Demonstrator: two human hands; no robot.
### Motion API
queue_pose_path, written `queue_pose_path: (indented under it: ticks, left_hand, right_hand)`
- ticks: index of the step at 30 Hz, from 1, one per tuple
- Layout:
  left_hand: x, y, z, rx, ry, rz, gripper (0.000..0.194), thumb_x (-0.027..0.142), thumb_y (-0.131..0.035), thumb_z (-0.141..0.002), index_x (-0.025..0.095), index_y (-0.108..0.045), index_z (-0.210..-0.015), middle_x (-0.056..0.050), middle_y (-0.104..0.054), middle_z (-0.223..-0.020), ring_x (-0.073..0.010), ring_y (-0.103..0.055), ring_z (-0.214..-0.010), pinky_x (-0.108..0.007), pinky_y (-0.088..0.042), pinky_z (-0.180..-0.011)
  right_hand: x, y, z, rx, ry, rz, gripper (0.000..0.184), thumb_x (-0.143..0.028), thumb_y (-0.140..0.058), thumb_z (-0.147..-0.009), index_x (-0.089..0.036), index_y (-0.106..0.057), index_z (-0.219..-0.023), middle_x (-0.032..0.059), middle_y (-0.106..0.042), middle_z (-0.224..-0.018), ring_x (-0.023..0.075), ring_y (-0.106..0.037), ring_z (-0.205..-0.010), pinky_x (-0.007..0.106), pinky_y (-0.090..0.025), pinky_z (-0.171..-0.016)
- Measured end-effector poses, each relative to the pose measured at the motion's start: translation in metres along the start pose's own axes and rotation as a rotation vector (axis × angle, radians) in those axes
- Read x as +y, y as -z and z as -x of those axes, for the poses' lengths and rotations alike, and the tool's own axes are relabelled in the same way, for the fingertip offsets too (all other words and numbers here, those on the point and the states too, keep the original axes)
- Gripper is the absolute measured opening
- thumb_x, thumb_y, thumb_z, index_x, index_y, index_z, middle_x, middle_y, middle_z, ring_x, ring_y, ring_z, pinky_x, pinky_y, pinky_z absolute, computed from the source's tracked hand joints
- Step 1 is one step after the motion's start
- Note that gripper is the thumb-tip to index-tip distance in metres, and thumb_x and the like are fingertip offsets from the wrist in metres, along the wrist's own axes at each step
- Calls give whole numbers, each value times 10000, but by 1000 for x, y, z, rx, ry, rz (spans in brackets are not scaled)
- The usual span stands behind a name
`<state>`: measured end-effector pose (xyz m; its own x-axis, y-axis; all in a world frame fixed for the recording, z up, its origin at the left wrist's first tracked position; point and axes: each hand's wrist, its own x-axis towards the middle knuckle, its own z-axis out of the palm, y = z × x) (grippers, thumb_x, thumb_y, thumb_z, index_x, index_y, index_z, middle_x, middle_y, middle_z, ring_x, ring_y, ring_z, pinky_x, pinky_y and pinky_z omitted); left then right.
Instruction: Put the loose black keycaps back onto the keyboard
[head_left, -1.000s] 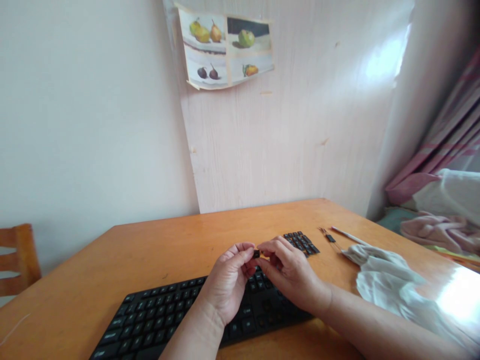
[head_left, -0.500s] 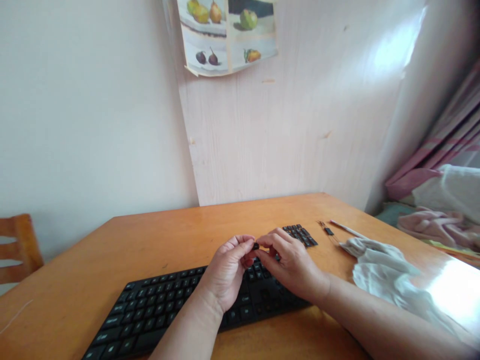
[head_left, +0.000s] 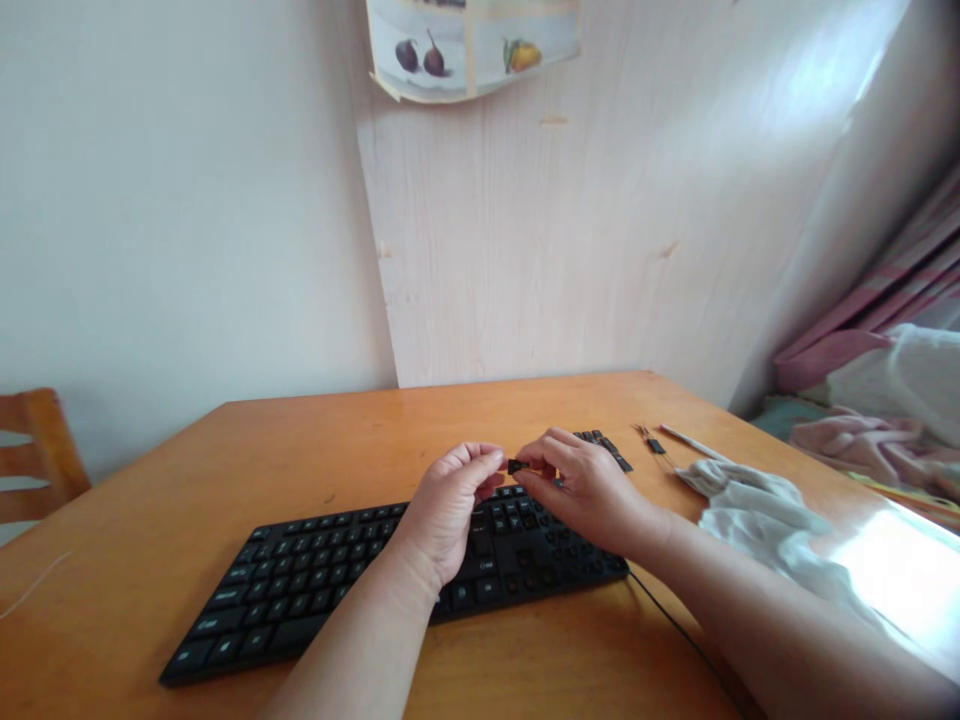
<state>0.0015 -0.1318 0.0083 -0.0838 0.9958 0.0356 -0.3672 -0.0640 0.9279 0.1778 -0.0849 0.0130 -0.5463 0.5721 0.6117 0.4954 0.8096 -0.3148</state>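
Note:
A small black keycap (head_left: 516,466) sits between the fingertips of both hands, above the keyboard (head_left: 300,575). My right hand (head_left: 581,485) pinches it with thumb and fingers. The fingers of my left hand (head_left: 457,500) are closed in a pinch at the keycap's left side; whether they grip it too, or something tiny, I cannot make out. The black keyboard lies flat under my forearms and hands. On its right-hand number section (head_left: 555,550), keycaps are off and bare key sockets show.
Loose black keycaps (head_left: 616,455) lie in rows behind my right hand, partly hidden by it. Farther right are a small black piece with wires (head_left: 655,445), a pencil (head_left: 686,441) and a crumpled pale cloth (head_left: 757,510). The keyboard cable (head_left: 686,630) runs toward the front edge.
The view has tilted down slightly. My hands have drawn a little apart, and the keycap now shows more plainly at my right fingertips. The keyboard's right end and cable have come into sight.

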Motion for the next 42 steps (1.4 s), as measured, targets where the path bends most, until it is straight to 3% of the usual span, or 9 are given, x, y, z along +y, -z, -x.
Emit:
queue_pose_path:
  ticks: [5,13,31,42]
  left_hand:
    - [4,5,-3,93,-55,-109,195,330,-732,-732,167,-676,-824,-42,-693,-878,-152,-595,-856,-284,-414,-827]
    - [7,11,-5,161,-133,-222,220,361,-737,-721,157,-680,-780,-47,-682,-785,-139,-562,-742,-277,-394,-752]
    - [5,11,-5,192,-194,-431,174,336,-659,-744,163,-657,-758,-31,-658,-740,-169,-563,-760,-290,-396,-719]
    - [1,11,-6,135,-200,-604,191,349,-626,-778,161,-655,-790,-13,-657,-763,-158,-568,-751,-268,-421,-711]
  right_hand:
    - [8,9,-5,-172,-34,-17,113,-278,-625,-857,-209,-684,-924,10,-631,-802,121,-580,-687,247,-430,-646]
    - [18,19,-5,-427,46,-23,84,-249,-674,-814,-226,-723,-879,16,-644,-815,139,-586,-718,257,-413,-665]
    - [17,14,0,-541,50,32,54,-247,-658,-813,-227,-704,-835,14,-629,-818,149,-578,-722,257,-404,-636]
    - [12,13,-1,-632,-6,65,127,-292,-616,-847,-205,-693,-897,27,-626,-895,147,-565,-790,244,-384,-686]
